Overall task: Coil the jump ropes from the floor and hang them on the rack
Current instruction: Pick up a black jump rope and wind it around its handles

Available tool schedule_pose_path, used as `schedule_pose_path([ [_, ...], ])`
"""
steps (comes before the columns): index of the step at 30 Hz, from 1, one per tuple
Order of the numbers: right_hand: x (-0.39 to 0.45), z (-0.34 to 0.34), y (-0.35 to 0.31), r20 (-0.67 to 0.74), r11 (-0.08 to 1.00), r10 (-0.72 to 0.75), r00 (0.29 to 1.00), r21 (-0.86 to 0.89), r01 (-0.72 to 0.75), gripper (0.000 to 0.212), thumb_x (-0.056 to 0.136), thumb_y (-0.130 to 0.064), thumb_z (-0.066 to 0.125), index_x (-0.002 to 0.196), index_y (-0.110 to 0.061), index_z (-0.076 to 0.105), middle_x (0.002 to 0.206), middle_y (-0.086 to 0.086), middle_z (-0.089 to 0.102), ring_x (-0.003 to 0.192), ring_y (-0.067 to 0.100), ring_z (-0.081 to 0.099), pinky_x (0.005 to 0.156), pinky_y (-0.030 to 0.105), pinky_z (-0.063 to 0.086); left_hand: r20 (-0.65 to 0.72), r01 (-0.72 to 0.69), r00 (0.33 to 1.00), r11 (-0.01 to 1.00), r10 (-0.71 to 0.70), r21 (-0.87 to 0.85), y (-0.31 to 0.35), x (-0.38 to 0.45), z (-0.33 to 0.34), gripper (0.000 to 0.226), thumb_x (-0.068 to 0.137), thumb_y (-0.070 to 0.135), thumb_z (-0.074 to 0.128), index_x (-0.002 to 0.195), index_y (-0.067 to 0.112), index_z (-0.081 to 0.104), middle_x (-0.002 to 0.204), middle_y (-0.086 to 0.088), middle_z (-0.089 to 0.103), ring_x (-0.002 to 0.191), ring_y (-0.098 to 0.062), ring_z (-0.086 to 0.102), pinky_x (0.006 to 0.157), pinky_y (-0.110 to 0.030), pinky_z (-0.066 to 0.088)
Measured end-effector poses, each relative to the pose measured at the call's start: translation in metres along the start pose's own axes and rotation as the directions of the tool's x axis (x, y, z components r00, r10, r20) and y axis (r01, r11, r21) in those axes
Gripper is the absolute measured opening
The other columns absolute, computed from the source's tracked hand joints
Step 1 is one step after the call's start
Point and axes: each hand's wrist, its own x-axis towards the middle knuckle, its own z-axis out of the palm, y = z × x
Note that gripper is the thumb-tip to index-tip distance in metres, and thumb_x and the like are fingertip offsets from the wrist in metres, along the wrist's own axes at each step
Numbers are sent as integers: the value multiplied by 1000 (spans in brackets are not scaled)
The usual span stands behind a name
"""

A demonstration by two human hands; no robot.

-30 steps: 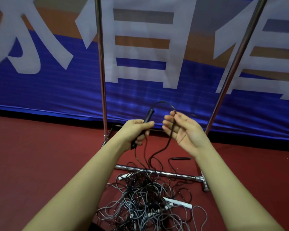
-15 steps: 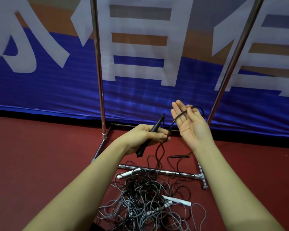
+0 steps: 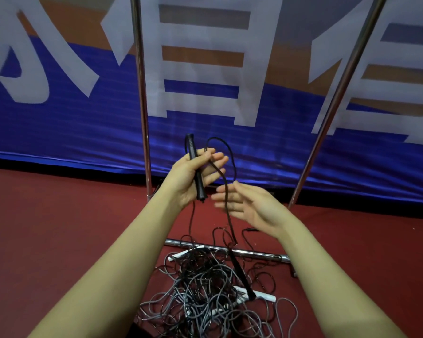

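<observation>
The black handle [image 3: 195, 167] is gripped in the left hand [image 3: 193, 176], now raised higher in front of the banner [image 3: 59, 123] than half a second ago and turned upright, palm toward the camera; thumb and curled fingers [image 3: 215, 159] are wrapped round it. The black cord [image 3: 226, 181] is looped above the handle, then draped down over the right hand [image 3: 249, 206]. That hand, lifted and held just right of the handle before, is now lowered below and right of it, palm up, fingers nearly straight and relaxed, the cord laid across them; no pinch is seen. The cord's lower end is hung down to a second black handle [image 3: 242, 276], lifted off the floor [image 3: 59, 240] a bit compared with earlier, though contact cannot be told. The tangled pile of jump ropes [image 3: 205, 289], grey and black with white handles, is left on the floor below the handle, against the rack's base bar [image 3: 254, 253]. The two rack uprights [image 3: 142, 93] are seen left and right of the handle.
</observation>
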Motion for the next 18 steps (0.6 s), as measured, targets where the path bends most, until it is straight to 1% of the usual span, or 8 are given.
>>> schedule_pose_path([
  [2,-3,3,-1,82,998,32,996,-59,-27,19,97,-16,45,105,-11,62,92,3,73,82,18,70,77,27,53,-42,-24,999,1000,23,-8,2,2,-4,11,96,1,47,93,3,57,81,-11,73,77,-22,72,72,-35,59],
  [3,-5,3,-2,89,997,39,995,-70,-32,16,95,-10,47,103,-10,61,88,5,73,76,19,71,73,28,56,-56,-28,998,1000,28,-9,2,3,-6,10,96,2,47,94,2,57,81,-11,73,76,-22,72,71,-34,60],
  [5,-6,4,-4,51,998,25,998,-64,-22,13,93,-1,49,98,-8,59,80,7,72,67,19,71,63,28,58,-56,-13,998,1000,14,20,2,3,-9,10,96,4,48,94,3,58,81,-12,73,75,-22,73,66,-32,60],
  [7,-6,3,-7,-4,999,-37,999,34,37,13,92,1,47,94,-8,56,78,8,72,65,19,71,58,28,58,-30,32,999,997,-30,67,2,2,-10,13,98,10,47,95,3,58,81,-14,73,75,-22,72,66,-31,60],
  [10,-3,0,-12,-118,944,-150,982,278,178,17,93,3,42,89,-10,51,77,10,72,70,22,72,60,29,58,15,113,993,980,-117,165,-1,0,-13,16,98,12,45,99,5,59,88,-12,73,82,-21,71,77,-32,57],
  [13,0,-3,-17,-265,830,-223,938,453,325,21,96,4,39,84,-11,47,77,11,72,75,24,73,62,29,58,92,160,973,904,-212,396,-8,-4,-15,18,95,12,49,99,11,66,97,-5,72,100,-18,65,96,-31,45],
  [15,0,-6,-19,-337,770,-256,906,496,402,22,97,4,38,82,-11,46,79,13,72,78,25,73,64,29,59,161,181,940,842,-300,509,-14,-9,-13,19,94,11,49,99,13,67,96,-1,73,98,-11,63,89,-23,42],
  [18,1,-12,-18,-419,720,-287,861,499,483,23,97,4,37,82,-10,45,82,14,73,82,26,72,68,30,59,258,178,883,788,-392,589,-20,-16,-8,20,94,8,48,100,12,66,93,1,74,95,-7,59,81,-15,38],
])
